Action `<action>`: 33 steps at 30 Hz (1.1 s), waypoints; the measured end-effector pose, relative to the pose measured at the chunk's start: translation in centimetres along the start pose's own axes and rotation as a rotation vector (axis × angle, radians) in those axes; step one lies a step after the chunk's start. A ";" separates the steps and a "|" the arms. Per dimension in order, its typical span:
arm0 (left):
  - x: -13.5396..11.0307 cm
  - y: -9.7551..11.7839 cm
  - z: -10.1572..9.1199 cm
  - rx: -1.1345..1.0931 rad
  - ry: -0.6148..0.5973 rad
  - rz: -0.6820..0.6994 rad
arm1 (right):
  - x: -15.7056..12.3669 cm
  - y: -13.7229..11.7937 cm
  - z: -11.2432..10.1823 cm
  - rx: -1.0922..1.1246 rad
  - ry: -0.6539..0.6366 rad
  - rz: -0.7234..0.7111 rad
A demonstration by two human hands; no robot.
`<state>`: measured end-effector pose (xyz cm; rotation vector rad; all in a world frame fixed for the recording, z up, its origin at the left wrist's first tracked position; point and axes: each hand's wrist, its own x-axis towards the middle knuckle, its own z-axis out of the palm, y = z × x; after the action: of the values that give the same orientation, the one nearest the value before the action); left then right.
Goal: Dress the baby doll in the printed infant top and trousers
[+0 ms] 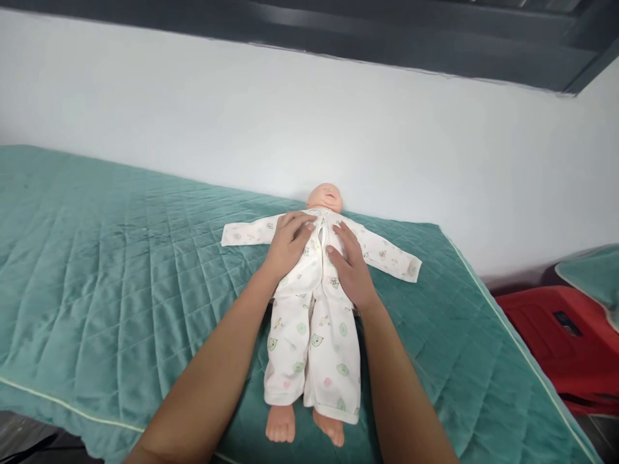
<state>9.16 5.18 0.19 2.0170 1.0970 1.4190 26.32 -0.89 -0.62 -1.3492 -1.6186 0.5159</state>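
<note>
A baby doll lies on its back on a green quilted bed cover, head toward the wall, bare feet toward me. It wears a white printed romper with sleeves spread out sideways. My left hand rests on the left side of the doll's chest, fingers curled at the romper's front opening. My right hand lies on the right side of the chest, fingers stretched along the cloth. Both hands press the garment's front edges near the middle.
A white wall runs behind the bed, under a dark window frame. The bed's piped edge falls off at the right. A red plastic object stands on the floor to the right, with another green cushion beyond.
</note>
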 end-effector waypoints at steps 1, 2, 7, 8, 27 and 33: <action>0.2 0.0 0.0 -0.003 -0.029 0.008 | 0.1 0.0 0.0 0.002 0.001 -0.004; 0.4 0.0 0.0 -0.007 -0.055 0.012 | 0.1 0.0 0.0 0.004 0.003 -0.007; 1.7 -0.2 0.2 -0.149 -0.075 -0.081 | 0.0 -0.2 -0.1 0.028 0.016 -0.007; 1.9 -0.2 0.2 -0.176 -0.078 -0.105 | -0.1 -0.3 -0.2 0.033 0.010 -0.003; 2.8 1.1 -0.4 -0.266 -0.164 -0.266 | 3.1 -3.5 0.9 -0.224 0.112 0.170; 2.5 2.2 0.2 -0.061 -0.046 -0.097 | 3.8 -2.7 -0.1 0.094 0.079 0.275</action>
<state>10.47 5.96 3.14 1.9178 1.1035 1.3341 25.17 1.73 3.00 -1.5100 -1.3361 0.6846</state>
